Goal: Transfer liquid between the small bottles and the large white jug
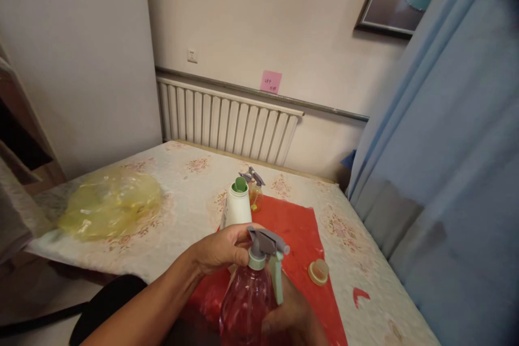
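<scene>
Here, the spray bottle (pixel 247 303) is held nearly upright, over the near part of the red sheet (pixel 298 227); whether its base touches the sheet is out of view. It is clear pink, with a grey head, a pale green collar and a pale green trigger. The left hand (pixel 225 251) is curled around the neck, thumb against the collar and fingers bent behind the head. The right hand (pixel 290 311) is wrapped around the lower body, thumb on the near side; its fingers are mostly hidden, so I cannot tell how tightly they are bent.

A white bottle (pixel 239 206) stands at the sheet's far left, something green sitting in its mouth. Just behind it, by the sheet's far edge, are small sprayers (pixel 256 194) with grey heads, partly overlapped. The cap (pixel 318 272) lies on the sheet's right side, near the edge, and a red scrap (pixel 360 296) lies beyond that edge, on the flowered cloth (pixel 194 165). Well to the left of the sheet is a crumpled yellow bag (pixel 113 203). Beyond the sheet, the radiator (pixel 227 121) runs along the wall, and to its right hangs the blue curtain (pixel 438 173).
</scene>
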A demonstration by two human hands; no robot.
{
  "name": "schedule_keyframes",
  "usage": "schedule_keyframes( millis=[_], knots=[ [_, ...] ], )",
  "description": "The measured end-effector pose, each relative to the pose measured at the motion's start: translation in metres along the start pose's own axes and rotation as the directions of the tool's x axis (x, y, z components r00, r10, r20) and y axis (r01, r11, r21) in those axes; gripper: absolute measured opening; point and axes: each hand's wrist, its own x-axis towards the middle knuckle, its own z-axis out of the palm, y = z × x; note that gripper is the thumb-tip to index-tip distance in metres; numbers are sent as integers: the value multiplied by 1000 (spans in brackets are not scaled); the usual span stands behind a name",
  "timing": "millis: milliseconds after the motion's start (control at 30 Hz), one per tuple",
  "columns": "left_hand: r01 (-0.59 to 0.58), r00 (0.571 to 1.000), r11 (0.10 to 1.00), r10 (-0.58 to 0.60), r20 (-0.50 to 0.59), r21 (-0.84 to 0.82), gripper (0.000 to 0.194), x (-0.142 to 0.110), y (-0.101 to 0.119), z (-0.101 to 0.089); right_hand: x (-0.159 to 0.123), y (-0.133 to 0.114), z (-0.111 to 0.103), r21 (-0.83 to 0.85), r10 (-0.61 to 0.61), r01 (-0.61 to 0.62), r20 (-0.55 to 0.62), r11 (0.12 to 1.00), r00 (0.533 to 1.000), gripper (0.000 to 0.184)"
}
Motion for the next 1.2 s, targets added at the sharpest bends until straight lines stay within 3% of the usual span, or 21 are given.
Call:
schedule_keyframes(
  millis=[133,267,367,600,800,900,1033,1200],
  knots=[
    [43,998,997,-47,50,69,45,-2,3,-1,2,4,-3,25,-31,30,59,999,998,95],
    [61,998,996,-59,-38,60,60,-4,4,4,6,12,-3,110,-101,90,96,990,990,95],
    [6,994,999,-2,-106,45,68,-3,6,10,6,10,-2,100,-114,105,79,989,990,91],
    [-186,957,977,204,-205,103,41,-1,20,19,5,5,-2,21,-109,108,8,994,994,98],
    [-254,923,960,278,-268,120,38,-5,28,16,3,10,-13,-186,-123,111,-55,976,991,97],
    [-342,876,933,359,-321,111,37,-8,34,12,1,15,-21,-268,-125,93,-104,959,987,99],
    [-472,765,877,460,-450,94,31,-11,45,3,0,15,-27,-284,-100,61,-126,957,987,100],
    [-525,635,851,389,-667,-3,22,-14,42,-14,-1,14,-28,-252,-103,61,-157,966,982,96]
  ],
)
